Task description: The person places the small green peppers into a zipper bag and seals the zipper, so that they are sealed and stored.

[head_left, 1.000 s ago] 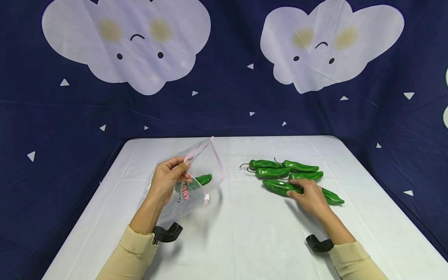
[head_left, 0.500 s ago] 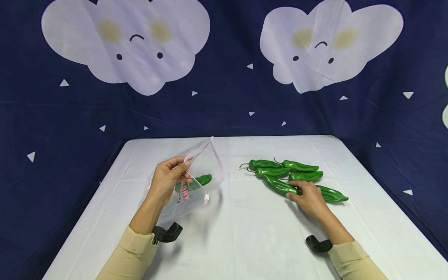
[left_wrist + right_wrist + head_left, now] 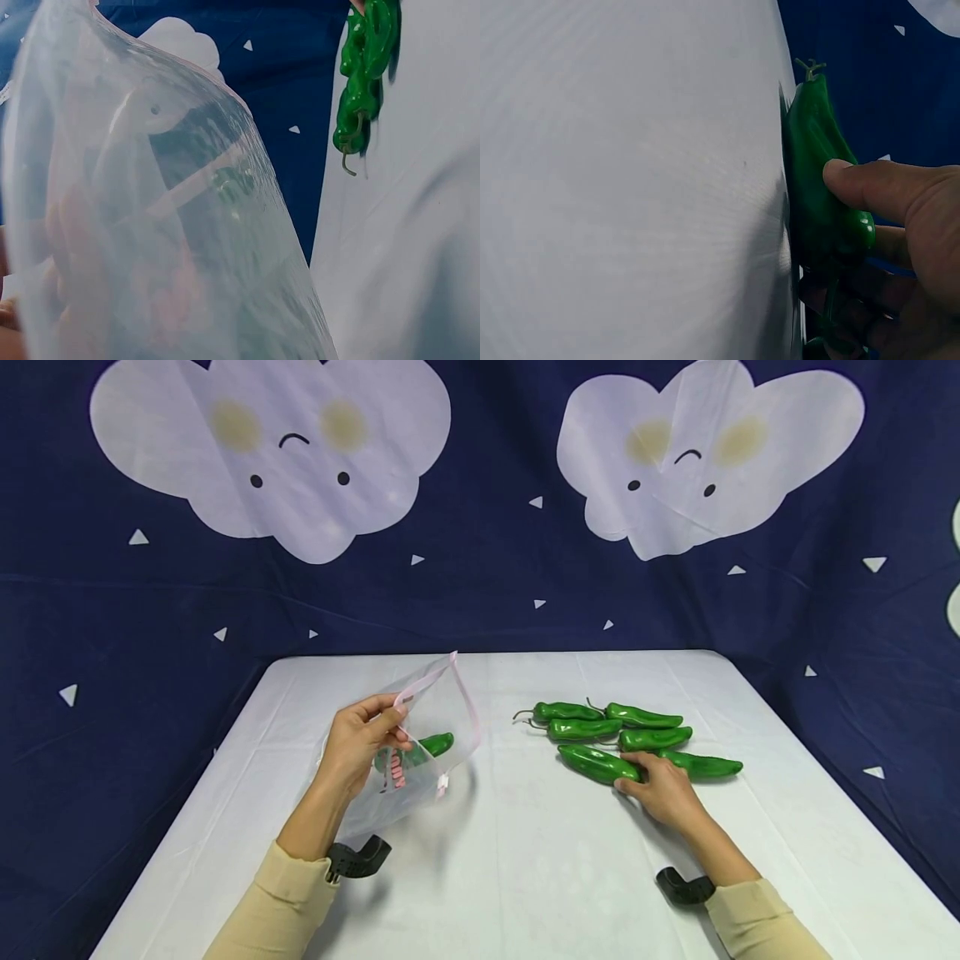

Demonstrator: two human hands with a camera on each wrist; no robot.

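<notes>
My left hand (image 3: 356,743) pinches the pink-edged mouth of a clear zip bag (image 3: 457,739), holding it up and partly spread. Inside the bag lies a green pepper (image 3: 437,744), seen through the plastic beside pink lettering. On the right side, my right hand (image 3: 660,789) grips the stem end of the nearest green pepper (image 3: 592,763), thumb on its near side; the right wrist view shows the thumb (image 3: 862,184) against it and the other fingers partly hidden behind. Another green pepper (image 3: 705,766) lies just beyond the hand, its left end partly covered.
Several more green peppers (image 3: 573,729) lie in close rows just behind the right hand. A white cloth covers the table (image 3: 517,860). A dark blue curtain (image 3: 495,610) with clouds hangs behind its far edge.
The pepper under my right hand has turned and shifted slightly left, while the one beside it has moved a little back. The left hand and bag have stayed nearly still.
</notes>
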